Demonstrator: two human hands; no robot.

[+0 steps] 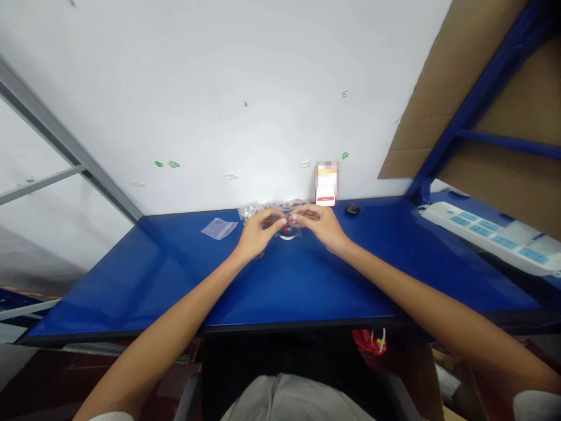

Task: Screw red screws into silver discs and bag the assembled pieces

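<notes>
My left hand (259, 232) and my right hand (319, 224) meet at the far middle of the blue table (289, 286). Both are pinched on a small clear plastic bag (288, 231) with something red inside. The fingertips of the two hands nearly touch above the bag. Just behind the hands lies a pile of clear plastic packets (258, 208). A single flat clear bag (218, 228) lies to the left of my left hand.
A white and red card (326, 186) stands against the white wall. A small black object (352, 209) lies beside it. A white power strip (491, 235) lies at the right under a blue shelf frame with cardboard (442, 93).
</notes>
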